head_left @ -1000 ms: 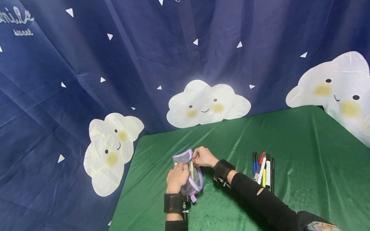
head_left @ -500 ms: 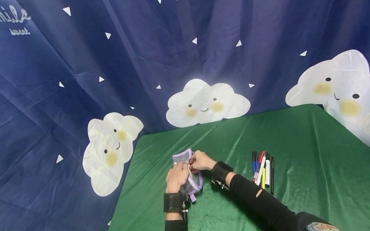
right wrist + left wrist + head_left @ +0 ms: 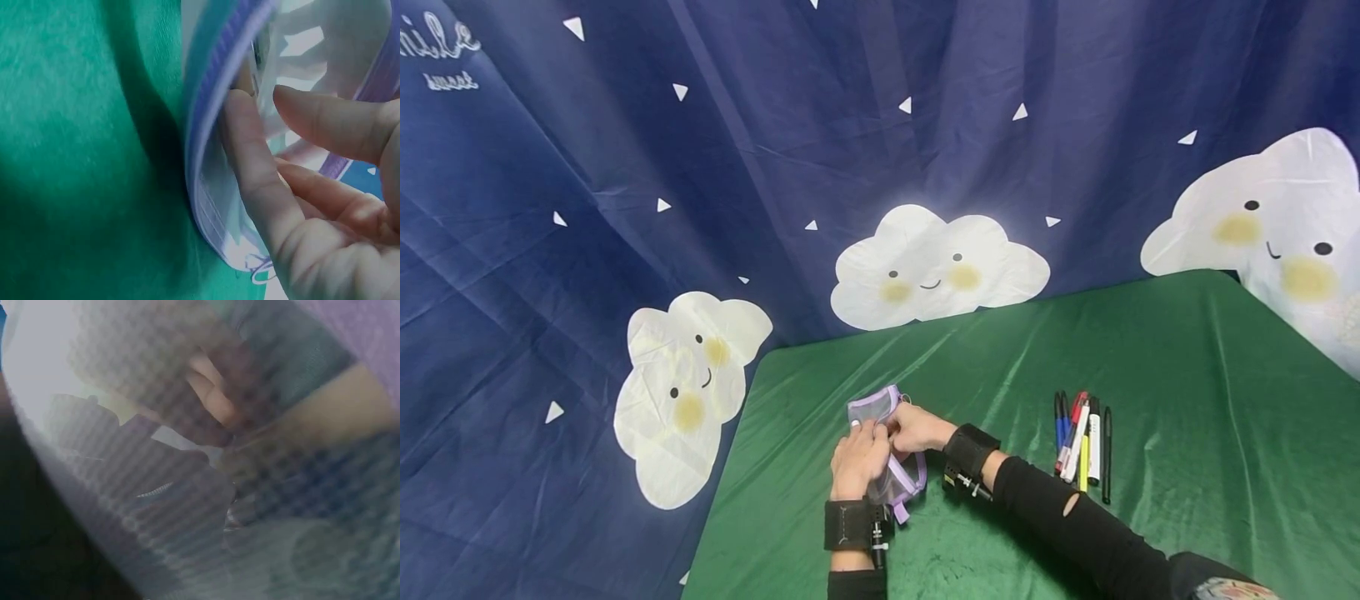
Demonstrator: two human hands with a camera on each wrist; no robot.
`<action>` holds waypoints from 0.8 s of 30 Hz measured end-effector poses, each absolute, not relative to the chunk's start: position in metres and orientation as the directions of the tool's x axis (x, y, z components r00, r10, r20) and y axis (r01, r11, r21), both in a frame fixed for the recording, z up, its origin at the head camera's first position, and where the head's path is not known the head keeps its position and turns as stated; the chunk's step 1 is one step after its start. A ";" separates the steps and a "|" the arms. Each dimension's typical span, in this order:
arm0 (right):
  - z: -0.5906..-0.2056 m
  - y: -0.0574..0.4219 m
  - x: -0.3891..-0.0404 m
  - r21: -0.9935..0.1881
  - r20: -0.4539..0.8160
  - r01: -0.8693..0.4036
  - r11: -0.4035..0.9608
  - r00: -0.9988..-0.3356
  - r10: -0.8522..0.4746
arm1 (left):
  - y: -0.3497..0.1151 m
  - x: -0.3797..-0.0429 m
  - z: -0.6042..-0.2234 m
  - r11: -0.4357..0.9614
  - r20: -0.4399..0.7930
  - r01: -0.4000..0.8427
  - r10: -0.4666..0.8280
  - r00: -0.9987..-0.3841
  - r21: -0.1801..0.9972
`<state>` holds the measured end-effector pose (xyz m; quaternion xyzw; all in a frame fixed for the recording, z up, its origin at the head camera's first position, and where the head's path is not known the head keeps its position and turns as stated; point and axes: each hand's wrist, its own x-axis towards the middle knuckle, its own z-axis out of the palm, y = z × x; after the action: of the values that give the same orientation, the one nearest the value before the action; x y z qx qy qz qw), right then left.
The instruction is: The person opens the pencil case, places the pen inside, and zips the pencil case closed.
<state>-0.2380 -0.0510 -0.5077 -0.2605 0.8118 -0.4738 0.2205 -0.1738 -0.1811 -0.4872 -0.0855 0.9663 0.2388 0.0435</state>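
A purple-edged mesh pencil case (image 3: 871, 407) lies on the green cloth, its zipped mouth spread apart. My left hand (image 3: 859, 457) grips its left side, fingers over the mesh. My right hand (image 3: 919, 429) reaches into the mouth from the right. In the right wrist view, the index finger (image 3: 253, 150) extends along the inside of the zip edge (image 3: 199, 137), its tip at a tan, pen-like item (image 3: 245, 78). The thumb stands apart from that finger. Blurred mesh (image 3: 156, 506) fills most of the left wrist view, with fingertips (image 3: 212, 394) behind it.
To the right lie several pens in a loose bunch: blue pens (image 3: 1059, 421), a red-capped pen (image 3: 1078, 404), a yellow highlighter (image 3: 1083, 471), a white marker (image 3: 1094, 446) and a black pen (image 3: 1107, 458). A blue cloud-printed curtain (image 3: 760, 150) hangs behind the green-covered table (image 3: 1000, 542).
My right hand has moved down and left, deeper into the pencil case. The tan item, visible in the mouth earlier, is now hidden in the head view. The left hand stays put.
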 end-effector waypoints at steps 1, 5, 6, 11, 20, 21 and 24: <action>-0.508 -0.051 -0.238 -0.875 -0.106 -0.234 0.424 -0.761 -0.640 | -0.181 -0.174 -0.487 0.869 -0.125 -0.187 -0.146 -0.981 0.457; -0.507 -0.051 -0.238 -0.868 -0.103 -0.267 0.418 -0.727 -0.679 | -0.181 -0.175 -0.486 0.865 -0.121 -0.181 -0.140 -0.983 0.469; -0.507 -0.051 -0.237 -0.871 -0.102 -0.271 0.410 -0.716 -0.691 | -0.181 -0.175 -0.486 0.863 -0.118 -0.178 -0.138 -0.983 0.472; -0.507 -0.051 -0.235 -0.881 -0.101 -0.283 0.379 -0.671 -0.735 | -0.180 -0.174 -0.484 0.850 -0.110 -0.176 -0.140 -0.984 0.496; -0.505 -0.051 -0.228 -0.894 -0.121 -0.276 0.354 -0.612 -0.782 | -0.181 -0.174 -0.485 0.846 -0.113 -0.175 -0.136 -0.984 0.503; -0.506 -0.051 -0.227 -0.899 -0.116 -0.272 0.342 -0.606 -0.787 | -0.181 -0.174 -0.485 0.846 -0.113 -0.175 -0.136 -0.984 0.503; -0.507 -0.052 -0.226 -0.915 -0.105 -0.260 0.309 -0.585 -0.804 | -0.181 -0.175 -0.484 0.847 -0.116 -0.175 -0.135 -0.984 0.502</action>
<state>-0.2256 -0.0517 -0.5074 -0.3520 0.7555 -0.4710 0.2888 -0.1751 -0.1809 -0.4843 -0.0806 0.9603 0.2644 0.0381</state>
